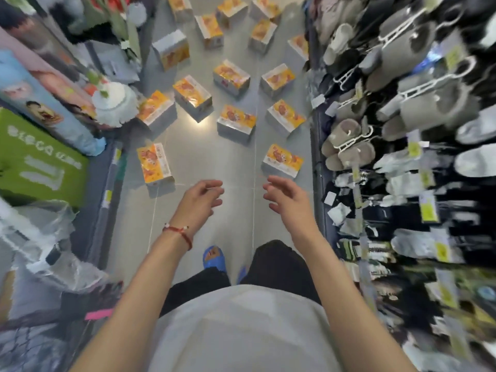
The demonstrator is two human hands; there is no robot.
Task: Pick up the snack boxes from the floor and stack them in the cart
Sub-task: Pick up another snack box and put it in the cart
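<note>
Aisle, view down from the head. Snack boxes [236,122] lie scattered on the floor [214,157], more than a dozen, all apart from one another, none stacked.

Left hand [202,197] and right hand [285,196] are both held out at mid-aisle and carry nothing. The fingers [214,189] of the left are loosely curled, tips turned inward. Those of the right [271,187] are likewise half-curled and slightly spread. Neither hand touches a box.

Key relation: two boxes lie nearest, one to each side.
- Left box [154,165]: ahead and outboard of the left hand, near the foot of the left shelf [107,183]. Its long axis runs roughly away from the person, orange face up.
- Right box [281,161]: just ahead of the right fingertips in this view and the closer of the two. Its long axis runs across the aisle, slightly skewed.

Judgement: the right hand is better placed for the first pick, though either must drop to floor level. A two-handed take, one box per hand, looks possible.

Containers: the cart is not in view, so its load and bearing can't be told. Judged from the floor, most of the task remains.

To the right, a rack [402,116] holds hung slippers and socks. There is a red bracelet [178,232] on the left wrist.
</note>
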